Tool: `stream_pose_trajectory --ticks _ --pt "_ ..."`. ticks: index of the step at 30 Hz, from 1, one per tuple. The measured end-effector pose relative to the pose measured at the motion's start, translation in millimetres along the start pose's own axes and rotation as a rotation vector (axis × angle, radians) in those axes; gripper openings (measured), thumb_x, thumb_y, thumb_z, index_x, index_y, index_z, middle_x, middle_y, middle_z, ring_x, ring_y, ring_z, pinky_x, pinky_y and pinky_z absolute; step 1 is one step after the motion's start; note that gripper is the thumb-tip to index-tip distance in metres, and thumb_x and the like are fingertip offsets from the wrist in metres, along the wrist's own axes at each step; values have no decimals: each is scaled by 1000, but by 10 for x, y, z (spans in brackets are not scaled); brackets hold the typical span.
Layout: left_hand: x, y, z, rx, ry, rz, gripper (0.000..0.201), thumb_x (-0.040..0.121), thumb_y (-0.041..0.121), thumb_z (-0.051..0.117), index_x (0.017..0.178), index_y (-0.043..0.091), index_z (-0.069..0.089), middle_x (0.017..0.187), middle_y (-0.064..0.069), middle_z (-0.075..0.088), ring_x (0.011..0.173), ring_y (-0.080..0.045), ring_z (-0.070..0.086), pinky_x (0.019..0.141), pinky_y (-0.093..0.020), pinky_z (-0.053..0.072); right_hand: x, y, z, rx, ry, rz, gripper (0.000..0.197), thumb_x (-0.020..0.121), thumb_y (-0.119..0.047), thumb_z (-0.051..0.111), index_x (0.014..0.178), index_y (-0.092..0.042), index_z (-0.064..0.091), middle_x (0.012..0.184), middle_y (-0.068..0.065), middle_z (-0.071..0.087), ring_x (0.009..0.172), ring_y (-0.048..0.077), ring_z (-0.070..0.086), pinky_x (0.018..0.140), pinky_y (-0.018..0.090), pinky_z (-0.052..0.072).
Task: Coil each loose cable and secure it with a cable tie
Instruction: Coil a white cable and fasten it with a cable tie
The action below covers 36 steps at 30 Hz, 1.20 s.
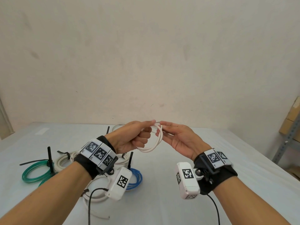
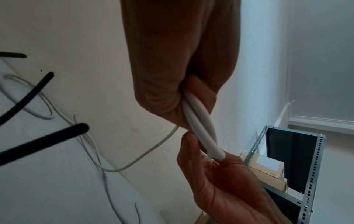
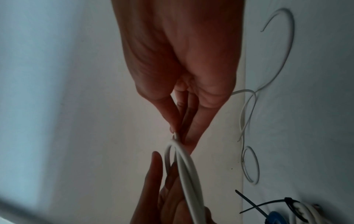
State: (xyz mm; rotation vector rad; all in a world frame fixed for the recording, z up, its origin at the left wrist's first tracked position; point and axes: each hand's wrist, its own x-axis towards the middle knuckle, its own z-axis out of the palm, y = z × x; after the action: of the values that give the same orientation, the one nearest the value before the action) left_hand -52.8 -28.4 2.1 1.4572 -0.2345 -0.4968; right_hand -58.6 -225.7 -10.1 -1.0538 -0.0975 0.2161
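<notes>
Here, mid-coil: white cable (image 1: 151, 146) held up over the bench (image 1: 211, 151), between both hands, a few loops hanging below. Left hand (image 1: 132, 138) closed round the gathered loops, fingers curled, thumb and forefinger pinching the top to keep the turns from springing apart. Right hand (image 1: 177, 140) pinching the cable at the loop top, other fingers loosely spread, likely to feed the next turn. Tied coils, green (image 1: 34, 173) and blue (image 1: 135, 178), parked at left on the bench with black ties (image 1: 49, 157) sticking up. No tie on this cable yet

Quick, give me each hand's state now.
Left hand: grips the white cable coil.
Right hand: pinches the same cable near its top.
</notes>
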Motion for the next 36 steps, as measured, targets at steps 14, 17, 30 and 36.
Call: stream_pose_trajectory --ticks 14,17,30,36 --pt "48 -30 92 110 98 120 40 111 33 44 75 18 45 61 7 20 48 -8 16 38 -17 19 -49 18 128 -123 19 -26 30 100 -2 63 129 7 63 109 19 74 96 27 73 87 40 64" --pt "55 -35 44 67 116 114 38 110 32 46 75 18 45 61 6 20 48 -8 16 38 -17 18 -68 3 108 -134 14 71 31 99 -4 66 127 8 65 110 21 74 93 28 73 88 43 64" --pt "30 21 54 113 80 -4 37 112 27 38 83 11 55 58 6 26 45 -9 23 55 -29 54 -37 5 130 -528 56 109 22 105 -13 58 109 0 75 74 1 59 68 15 59 71 32 61" --pt "53 44 88 285 150 22 45 112 27 34 99 0 66 58 3 31 47 -12 31 68 -38 62 7 -84 190 -733 73 74 21 105 -6 57 108 6 73 70 4 59 63 13 58 67 30 62"
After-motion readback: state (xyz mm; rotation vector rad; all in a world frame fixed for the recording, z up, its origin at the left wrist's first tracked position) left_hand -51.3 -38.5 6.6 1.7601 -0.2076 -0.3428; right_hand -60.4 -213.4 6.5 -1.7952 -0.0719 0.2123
